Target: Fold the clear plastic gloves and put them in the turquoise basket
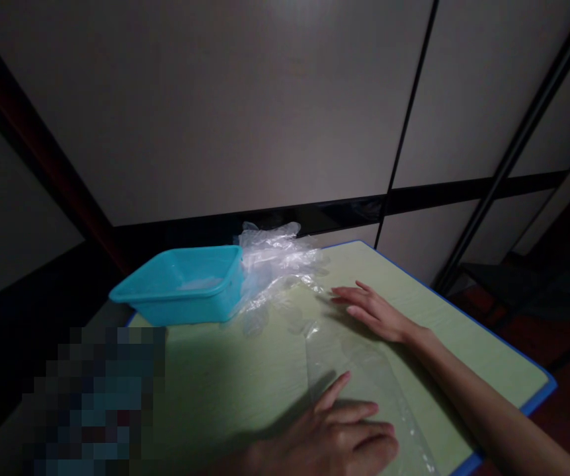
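Note:
A thin, clear plastic piece (pixel 364 373) lies flat on the light green tabletop; I cannot tell whether it is a glove or a bag. Over its near part, my left hand (pixel 337 433) is spread palm down, fingers pointing right. My right hand (pixel 377 314) is beside its far end, fingers stretched out to the left and holding nothing. Just beyond those fingertips is a loose heap of clear disposable plastic gloves (pixel 280 254), crumpled and shiny. Whether the left fingers touch the film or hover slightly above it is unclear.
A turquoise plastic basin (pixel 190 317) with something whitish inside stands at the back left, against the gloves. The table (pixel 205 377) has a blue edge and sits by cabinet panels (pixel 265 119). At lower left an area is pixelated.

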Action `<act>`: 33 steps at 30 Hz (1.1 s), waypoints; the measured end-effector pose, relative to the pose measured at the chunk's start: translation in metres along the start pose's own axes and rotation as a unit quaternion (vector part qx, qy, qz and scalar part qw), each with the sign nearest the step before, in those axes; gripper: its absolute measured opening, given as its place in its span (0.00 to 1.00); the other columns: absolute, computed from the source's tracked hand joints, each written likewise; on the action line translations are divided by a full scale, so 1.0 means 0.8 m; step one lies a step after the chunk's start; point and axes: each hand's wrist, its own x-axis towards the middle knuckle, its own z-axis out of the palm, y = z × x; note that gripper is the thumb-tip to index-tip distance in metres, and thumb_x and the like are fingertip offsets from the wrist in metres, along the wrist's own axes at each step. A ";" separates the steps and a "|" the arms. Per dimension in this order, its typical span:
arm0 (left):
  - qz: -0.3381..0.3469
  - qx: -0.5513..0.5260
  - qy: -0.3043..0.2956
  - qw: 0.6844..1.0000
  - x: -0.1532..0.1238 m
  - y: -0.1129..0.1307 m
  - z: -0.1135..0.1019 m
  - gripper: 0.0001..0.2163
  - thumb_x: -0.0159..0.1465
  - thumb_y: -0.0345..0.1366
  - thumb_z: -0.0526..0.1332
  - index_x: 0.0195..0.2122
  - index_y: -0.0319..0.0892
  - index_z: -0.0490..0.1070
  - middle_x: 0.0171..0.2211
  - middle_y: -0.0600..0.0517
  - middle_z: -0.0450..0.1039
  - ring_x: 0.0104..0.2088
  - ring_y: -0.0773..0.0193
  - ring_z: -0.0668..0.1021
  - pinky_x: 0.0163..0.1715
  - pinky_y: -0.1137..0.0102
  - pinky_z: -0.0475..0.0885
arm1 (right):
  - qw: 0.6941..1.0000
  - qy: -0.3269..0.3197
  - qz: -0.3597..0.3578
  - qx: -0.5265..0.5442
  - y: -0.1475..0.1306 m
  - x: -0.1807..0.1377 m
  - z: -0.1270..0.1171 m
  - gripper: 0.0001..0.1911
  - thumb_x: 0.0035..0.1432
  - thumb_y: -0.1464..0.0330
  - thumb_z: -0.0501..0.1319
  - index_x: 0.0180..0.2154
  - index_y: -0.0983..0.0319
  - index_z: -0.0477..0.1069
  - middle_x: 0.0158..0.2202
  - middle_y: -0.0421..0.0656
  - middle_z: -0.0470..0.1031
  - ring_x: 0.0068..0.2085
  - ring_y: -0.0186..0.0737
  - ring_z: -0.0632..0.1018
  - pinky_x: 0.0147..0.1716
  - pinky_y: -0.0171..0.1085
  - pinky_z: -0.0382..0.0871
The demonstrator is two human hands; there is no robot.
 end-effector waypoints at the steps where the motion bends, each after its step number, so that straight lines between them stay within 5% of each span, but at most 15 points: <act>1: 0.002 0.001 -0.001 1.000 0.000 0.000 0.000 0.11 0.66 0.33 0.49 0.49 0.41 0.60 0.50 0.58 0.67 0.54 0.67 0.63 0.59 0.58 0.42 | 1.000 -0.017 -0.009 0.003 -0.003 0.002 0.003 0.21 0.62 0.59 0.44 0.54 0.57 0.58 0.55 0.44 0.63 0.56 0.43 0.61 0.56 0.53 0.43; 9: 0.035 0.010 0.007 0.999 -0.001 -0.002 0.008 0.11 0.66 0.35 0.48 0.49 0.43 0.60 0.50 0.59 0.67 0.54 0.67 0.63 0.58 0.57 0.44 | 0.999 0.000 0.032 -0.015 -0.001 0.000 0.003 0.23 0.62 0.58 0.44 0.56 0.59 0.53 0.50 0.46 0.68 0.55 0.45 0.63 0.56 0.55 0.39; 16: 0.043 0.029 0.037 0.998 -0.001 -0.006 0.029 0.10 0.67 0.36 0.46 0.45 0.44 0.63 0.50 0.62 0.67 0.54 0.69 0.63 0.59 0.58 0.43 | 0.991 -0.073 -0.108 0.040 -0.047 0.014 0.013 0.28 0.62 0.57 0.44 0.60 0.59 0.41 0.53 0.45 0.65 0.57 0.40 0.59 0.58 0.50 0.36; 23: 0.036 0.031 0.021 0.999 -0.002 -0.005 0.024 0.11 0.66 0.35 0.49 0.48 0.43 0.61 0.50 0.60 0.67 0.55 0.68 0.62 0.58 0.58 0.47 | 0.999 -0.028 -0.013 -0.030 -0.027 0.012 0.022 0.32 0.61 0.56 0.45 0.61 0.60 0.36 0.54 0.47 0.64 0.58 0.46 0.55 0.56 0.56 0.34; 27: 0.032 0.018 0.008 0.999 0.000 -0.003 0.015 0.12 0.66 0.35 0.48 0.49 0.43 0.60 0.50 0.59 0.67 0.55 0.68 0.63 0.58 0.60 0.48 | 0.998 -0.048 -0.035 0.005 -0.022 0.010 0.022 0.30 0.62 0.58 0.44 0.61 0.58 0.33 0.53 0.44 0.65 0.57 0.42 0.58 0.57 0.54 0.35; 33: 0.027 0.010 0.004 1.000 0.001 -0.001 0.009 0.12 0.67 0.36 0.47 0.50 0.42 0.59 0.51 0.57 0.66 0.54 0.66 0.64 0.58 0.58 0.47 | 0.999 -0.026 0.003 -0.025 -0.019 0.012 0.022 0.31 0.60 0.55 0.45 0.61 0.57 0.38 0.57 0.47 0.59 0.59 0.49 0.55 0.55 0.58 0.35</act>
